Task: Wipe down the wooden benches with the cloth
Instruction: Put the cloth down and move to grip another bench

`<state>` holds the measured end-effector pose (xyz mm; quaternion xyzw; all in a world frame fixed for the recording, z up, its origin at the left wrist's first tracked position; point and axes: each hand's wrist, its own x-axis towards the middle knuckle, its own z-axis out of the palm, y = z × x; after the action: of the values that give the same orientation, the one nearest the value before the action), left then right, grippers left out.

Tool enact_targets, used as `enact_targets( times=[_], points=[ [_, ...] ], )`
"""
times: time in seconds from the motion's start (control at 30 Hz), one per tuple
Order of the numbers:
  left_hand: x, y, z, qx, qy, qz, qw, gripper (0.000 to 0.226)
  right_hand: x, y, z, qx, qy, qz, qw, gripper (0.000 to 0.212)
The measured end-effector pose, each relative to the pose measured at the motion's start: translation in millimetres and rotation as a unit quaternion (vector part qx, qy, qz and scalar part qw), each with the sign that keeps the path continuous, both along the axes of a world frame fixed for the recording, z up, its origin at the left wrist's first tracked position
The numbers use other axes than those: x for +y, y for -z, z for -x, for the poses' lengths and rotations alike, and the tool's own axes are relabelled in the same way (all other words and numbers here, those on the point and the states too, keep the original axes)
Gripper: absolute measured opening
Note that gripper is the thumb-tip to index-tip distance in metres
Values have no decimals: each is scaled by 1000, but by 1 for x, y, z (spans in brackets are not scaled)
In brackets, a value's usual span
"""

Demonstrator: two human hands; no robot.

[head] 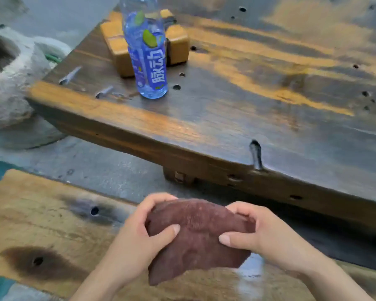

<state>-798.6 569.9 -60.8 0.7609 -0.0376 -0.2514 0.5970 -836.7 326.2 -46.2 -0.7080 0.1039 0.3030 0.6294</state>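
Worn, dark-stained wood fills the view: a low desk [41, 231] near the camera and a bigger, higher desk [269, 94] behind it. Above the near desk, a folded maroon cloth [195, 235] is held up by 2 hands, probably being bunched into a pad for wiping. Left hand [139, 235] and right hand [258, 233] both grip it, fingers [159, 198] curled over its far edge, thumbs pressing its near face. A blue drink bottle [149, 61] stands upright on the far desk against a wooden block [122, 51].
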Motion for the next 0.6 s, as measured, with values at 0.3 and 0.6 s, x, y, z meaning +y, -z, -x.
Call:
enact_targets(
  times=[0.3, 0.6],
  points=[
    [-135, -60, -83, -5, 4, 156, 988, 38, -85, -41, -32, -176, 442, -16, 879, 41],
    [-236, -14, -120, -80, -21, -39, 996, 43, -168, -12, -57, -98, 419, 153, 889, 58]
  ],
)
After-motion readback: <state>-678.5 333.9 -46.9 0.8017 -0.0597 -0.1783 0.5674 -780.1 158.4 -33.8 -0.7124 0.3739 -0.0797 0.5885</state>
